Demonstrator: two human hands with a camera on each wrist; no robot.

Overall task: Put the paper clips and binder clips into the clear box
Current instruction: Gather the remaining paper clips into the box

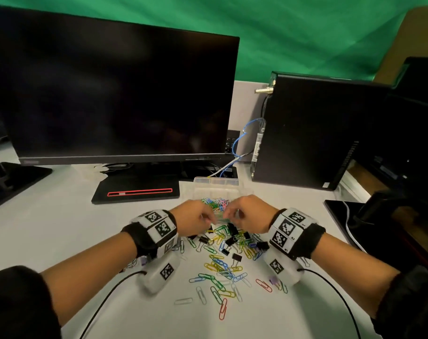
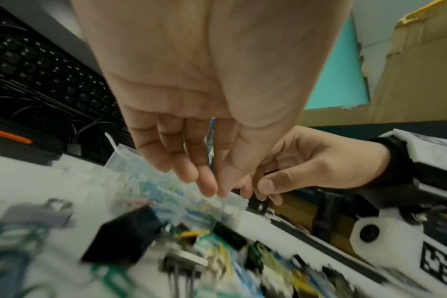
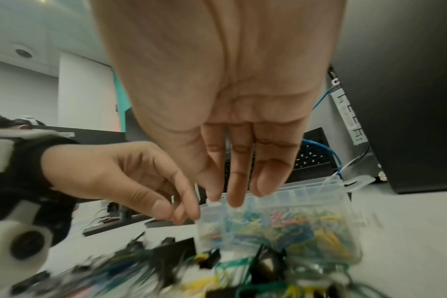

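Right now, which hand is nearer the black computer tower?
Right. The right hand hovers at the clear box, on the side toward the black computer tower; the left hand is beyond it, farther from the tower.

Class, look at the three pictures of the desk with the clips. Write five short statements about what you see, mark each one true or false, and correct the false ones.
1. The clear box already holds many coloured paper clips. True.
2. Both hands, left hand and right hand, are at the near edge of the box. True.
3. The monitor shows a bright picture. False: its screen is dark.
4. Every clip is in the box. False: paper clips and black binder clips lie loose on the table.
5. The computer tower stands left of the monitor. False: it stands to the right.
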